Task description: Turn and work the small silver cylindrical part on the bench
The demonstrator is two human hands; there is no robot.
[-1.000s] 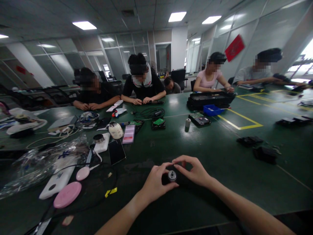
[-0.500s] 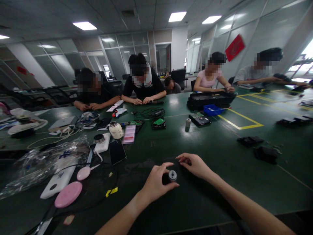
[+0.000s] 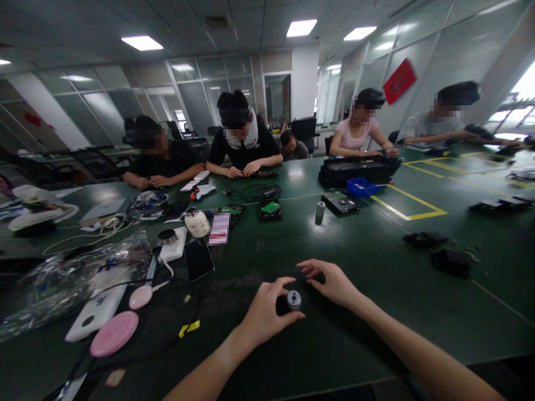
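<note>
A small metal cylinder [image 3: 293, 301], like a small motor, stands with its round end face up, a dark hole in the middle. My left hand [image 3: 264, 309] curves around it from the left, thumb and index finger spread apart, with gaps between them and the cylinder. Its other fingers are partly hidden behind. Just beyond and to the right, my right hand [image 3: 330, 283] hovers over the table with bent, parted fingers and nothing in them. A similar metal cylinder [image 3: 320, 211] stands upright farther off.
On the green table [image 3: 267, 362] lie a dark phone [image 3: 199, 260], a pink disc [image 3: 114, 333], plastic wrap [image 3: 121, 256], and a hard drive [image 3: 340, 203]. A blue tray [image 3: 361, 187] and black parts [image 3: 451, 262] lie right. Several people sit opposite, working with their hands.
My right hand's fingers have spread and shifted slightly left. My left hand and the metal cylinder keep their places relative to each other. The view has shifted slightly.
</note>
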